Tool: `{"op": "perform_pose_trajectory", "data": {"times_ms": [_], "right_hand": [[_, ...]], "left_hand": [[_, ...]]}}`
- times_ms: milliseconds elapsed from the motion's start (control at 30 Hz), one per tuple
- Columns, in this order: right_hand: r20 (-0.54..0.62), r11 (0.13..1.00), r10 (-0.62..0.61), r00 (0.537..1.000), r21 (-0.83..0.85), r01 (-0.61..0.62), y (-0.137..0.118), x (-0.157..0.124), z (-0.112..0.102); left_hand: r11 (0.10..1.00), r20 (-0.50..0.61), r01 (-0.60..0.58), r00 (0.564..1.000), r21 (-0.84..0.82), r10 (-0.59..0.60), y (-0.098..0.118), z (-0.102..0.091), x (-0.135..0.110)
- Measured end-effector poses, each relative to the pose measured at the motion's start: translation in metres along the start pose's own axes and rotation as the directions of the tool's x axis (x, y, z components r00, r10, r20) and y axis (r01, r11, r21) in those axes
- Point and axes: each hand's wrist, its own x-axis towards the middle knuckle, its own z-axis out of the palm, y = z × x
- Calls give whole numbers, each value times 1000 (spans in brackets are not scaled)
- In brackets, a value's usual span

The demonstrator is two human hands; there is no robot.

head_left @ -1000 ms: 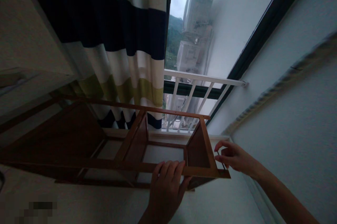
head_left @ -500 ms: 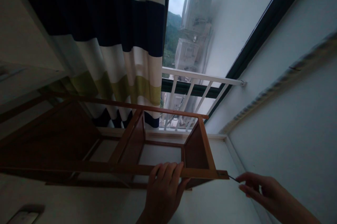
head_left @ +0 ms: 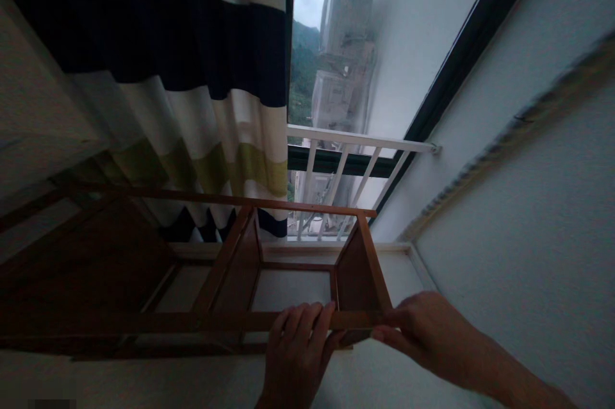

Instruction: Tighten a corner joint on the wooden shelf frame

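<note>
A brown wooden shelf unit (head_left: 225, 255), with long rails and cross panels, stretches across the lower half of the view. My left hand (head_left: 298, 351) is wrapped over its near rail (head_left: 240, 321), the thumb on the right side. At the right end of that same rail is my right hand (head_left: 427, 338), fingers and thumb closed around the tip from above and below. The thin dark rod that showed at the rail's end earlier is hidden now.
Behind the unit hangs a striped curtain (head_left: 202, 95) in navy, white and green. A white railing (head_left: 355, 138) crosses the window beside it. The wall (head_left: 538, 217) on the right carries a pale, rough strip (head_left: 509, 133).
My right hand has moved left, from the thin rod just beyond the rail onto the rail's end. My left hand keeps its grip. The view has shifted slightly.
</note>
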Motion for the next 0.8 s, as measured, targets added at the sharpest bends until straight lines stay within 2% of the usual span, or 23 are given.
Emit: {"op": "perform_pose_trajectory", "data": {"times_ms": [100,200,300,433,533,633,800], "right_hand": [[-21,992,15,1000,126,-12,12,22,-7],[-15,956,79,997,285,-72,31,30,-5],[-1,922,130,992,367,-120,48,23,1],[37,871,210,977,446,-204,58,-5,3],[1,906,245,969,355,-229,59,-30,2],[-36,964,235,971,133,-228,55,-51,8],[71,980,140,988,-151,-128,37,-59,19]], "left_hand": [[1000,-12,2,1000,-6,-2,0,0,0],[1000,-32,1,999,-10,-1,1,0,2],[1000,-38,2,999,-6,-2,2,0,2],[1000,-8,0,1000,-6,0,0,1,-1],[1000,12,7,1000,1,-7,-1,1,-3],[1000,-1,2,1000,-3,-2,0,1,-1],[1000,-20,-7,1000,-1,7,0,1,2]]}}
